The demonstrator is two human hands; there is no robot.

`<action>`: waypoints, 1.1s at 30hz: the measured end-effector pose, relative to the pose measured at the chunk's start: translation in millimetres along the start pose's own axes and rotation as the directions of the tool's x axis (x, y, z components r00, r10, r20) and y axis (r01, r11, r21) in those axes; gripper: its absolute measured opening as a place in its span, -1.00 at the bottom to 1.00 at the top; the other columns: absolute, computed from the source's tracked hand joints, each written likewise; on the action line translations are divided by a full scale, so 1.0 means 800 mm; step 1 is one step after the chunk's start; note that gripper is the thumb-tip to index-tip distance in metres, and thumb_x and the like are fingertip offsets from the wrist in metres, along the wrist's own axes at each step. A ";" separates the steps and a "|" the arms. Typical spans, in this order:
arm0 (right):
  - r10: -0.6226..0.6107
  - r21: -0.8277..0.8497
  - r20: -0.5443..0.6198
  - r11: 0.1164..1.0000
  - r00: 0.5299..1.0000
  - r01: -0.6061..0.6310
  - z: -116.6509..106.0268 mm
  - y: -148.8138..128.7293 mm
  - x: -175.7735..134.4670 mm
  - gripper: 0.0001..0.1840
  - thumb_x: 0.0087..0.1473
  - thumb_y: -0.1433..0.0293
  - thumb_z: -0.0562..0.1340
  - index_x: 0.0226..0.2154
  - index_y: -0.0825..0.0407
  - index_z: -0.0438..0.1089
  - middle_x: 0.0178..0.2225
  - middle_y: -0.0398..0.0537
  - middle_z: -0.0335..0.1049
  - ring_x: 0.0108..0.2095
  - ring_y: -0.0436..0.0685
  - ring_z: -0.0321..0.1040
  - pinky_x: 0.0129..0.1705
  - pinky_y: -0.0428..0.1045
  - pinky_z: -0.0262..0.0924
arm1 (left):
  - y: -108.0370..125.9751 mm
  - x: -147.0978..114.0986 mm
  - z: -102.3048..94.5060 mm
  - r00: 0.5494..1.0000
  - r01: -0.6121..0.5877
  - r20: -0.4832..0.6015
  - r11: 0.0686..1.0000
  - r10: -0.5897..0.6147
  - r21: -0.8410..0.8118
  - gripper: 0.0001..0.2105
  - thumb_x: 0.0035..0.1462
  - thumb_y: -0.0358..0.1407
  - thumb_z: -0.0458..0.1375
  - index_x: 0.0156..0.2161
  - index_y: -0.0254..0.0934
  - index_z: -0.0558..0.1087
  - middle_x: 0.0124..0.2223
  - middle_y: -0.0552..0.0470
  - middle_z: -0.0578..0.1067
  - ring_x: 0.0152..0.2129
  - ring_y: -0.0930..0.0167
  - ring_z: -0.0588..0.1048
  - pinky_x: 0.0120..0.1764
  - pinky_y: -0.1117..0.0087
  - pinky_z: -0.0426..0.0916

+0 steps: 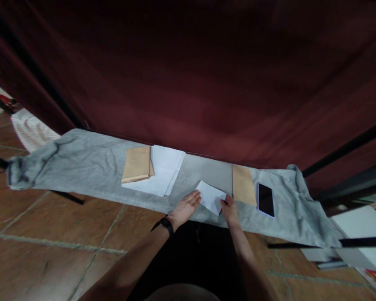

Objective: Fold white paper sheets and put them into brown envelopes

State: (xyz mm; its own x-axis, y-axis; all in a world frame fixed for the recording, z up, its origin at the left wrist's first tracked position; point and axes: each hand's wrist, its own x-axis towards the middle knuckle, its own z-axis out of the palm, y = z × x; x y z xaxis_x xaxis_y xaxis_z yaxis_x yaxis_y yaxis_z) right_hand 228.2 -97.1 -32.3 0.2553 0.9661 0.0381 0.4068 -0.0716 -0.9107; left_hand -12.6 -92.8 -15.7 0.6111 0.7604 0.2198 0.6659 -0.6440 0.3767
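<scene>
A folded white sheet of paper (210, 197) lies on the grey cloth in front of me. My left hand (187, 205) rests at its left edge, fingers stretched out and lying flat together, the fingertips on the paper. At the right edge, my right hand (229, 209) pinches the sheet between thumb and fingers. Just right of that hand lies a brown envelope (244, 184). Farther left are white sheets of paper (164, 169), with a stack of brown envelopes (137, 163) partly on top of them.
A phone (266, 200) with a dark screen lies at the right. Grey cloth (90, 161) covers the narrow surface, bunched at both ends. Behind it hangs a dark red curtain (175, 92). Dark metal bars (347, 146) stand at the sides, above a brown tiled floor (65, 230).
</scene>
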 end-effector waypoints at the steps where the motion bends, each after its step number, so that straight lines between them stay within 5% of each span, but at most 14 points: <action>1: -0.014 -0.036 -0.017 0.999 1.000 0.014 0.000 0.000 0.000 -0.55 0.04 0.16 0.08 -0.08 0.02 0.40 -0.19 0.09 0.53 -0.21 0.24 0.46 -0.11 0.10 0.35 | 0.002 -0.001 0.002 1.000 0.007 0.002 1.000 -0.007 -0.006 -0.45 0.20 -0.58 -0.17 0.23 -0.23 0.34 0.36 -0.07 0.28 0.36 0.38 0.05 0.33 0.22 0.13; 9: -0.145 -0.293 -0.093 0.949 0.985 0.112 0.005 -0.006 -0.005 -0.43 0.19 0.32 0.00 0.23 0.13 0.18 0.06 0.26 0.35 0.00 0.32 0.36 0.07 0.22 0.25 | 0.011 -0.002 0.008 0.999 0.027 0.035 0.999 -0.028 0.021 -0.42 0.18 -0.57 -0.15 0.26 -0.25 0.32 0.37 -0.14 0.23 0.36 0.28 0.05 0.32 0.11 0.14; 13: -0.376 -0.566 -0.094 0.782 0.922 0.261 0.011 -0.008 -0.013 -0.47 0.26 0.39 -0.01 0.25 0.11 0.18 0.16 0.30 0.25 0.15 0.34 0.24 0.11 0.27 0.23 | 0.017 -0.002 0.013 0.998 0.002 0.055 0.984 -0.012 0.176 -0.40 0.13 -0.59 -0.13 0.28 -0.35 0.28 0.37 -0.24 0.23 0.36 0.22 0.09 0.28 0.10 0.19; 19: -0.492 -0.637 0.193 0.595 0.849 0.490 0.040 -0.010 -0.037 -0.49 0.39 0.30 -0.08 0.27 0.09 0.22 0.32 0.15 0.17 0.31 0.24 0.07 0.29 0.20 0.04 | 0.021 -0.002 0.012 0.999 -0.034 0.047 0.961 0.022 0.274 -0.44 0.18 -0.54 -0.12 0.28 -0.34 0.26 0.34 -0.28 0.28 0.33 0.20 0.17 0.29 0.02 0.12; 26: -0.403 -0.788 0.153 0.502 0.902 0.358 0.052 0.000 -0.053 -0.44 0.41 0.21 -0.08 0.34 0.05 0.14 0.41 0.21 -0.06 0.37 0.31 -0.02 0.32 0.25 -0.09 | 0.009 -0.014 0.004 0.999 0.040 -0.027 0.962 -0.034 0.271 -0.57 0.35 -0.34 -0.08 0.26 -0.37 0.29 0.32 -0.22 0.32 0.29 0.28 0.25 0.31 0.15 0.11; 33: -0.436 -0.819 0.108 0.471 0.893 0.329 0.055 0.007 -0.055 -0.43 0.41 0.19 -0.09 0.36 0.03 0.11 0.41 0.21 -0.08 0.37 0.32 -0.02 0.32 0.26 -0.08 | 0.003 -0.017 -0.021 0.988 0.119 -0.118 0.976 -0.098 0.183 -0.66 0.36 -0.33 -0.03 0.13 -0.34 0.46 0.19 -0.16 0.48 0.18 0.27 0.40 0.28 0.13 0.19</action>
State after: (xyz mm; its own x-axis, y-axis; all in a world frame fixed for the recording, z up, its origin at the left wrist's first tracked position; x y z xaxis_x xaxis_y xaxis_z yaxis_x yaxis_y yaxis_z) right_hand 180.5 -128.7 -57.2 -0.0442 0.9210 0.3869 0.9935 0.0811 -0.0794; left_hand -26.6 -103.1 -3.1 0.4878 0.8247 0.2863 0.8011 -0.5532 0.2287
